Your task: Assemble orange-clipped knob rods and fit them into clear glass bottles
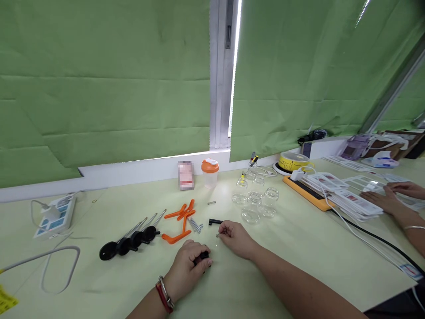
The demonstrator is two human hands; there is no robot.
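My left hand point(190, 268), with a bracelet at the wrist, is closed around a small black part point(202, 256) low in the middle. To its right, my right hand point(235, 238) pinches a small metal spring point(219, 235). Just behind that hand lies a black tube-like piece point(215, 221). Another spring point(211, 203) rests farther back. Orange plastic pieces point(175, 237) and several metal screws point(195, 225) are left of the black piece. Black round parts with metal rods point(123, 246) lie in a row at the left.
Several clear glass jars point(254, 199) stand right of centre. Behind are an orange-lidded cup point(210, 170) and a small box point(186, 175). A power strip point(58, 217) is at left, an orange-black one point(307, 192) at right. Another person's hands point(381, 199) touch sheets at far right.
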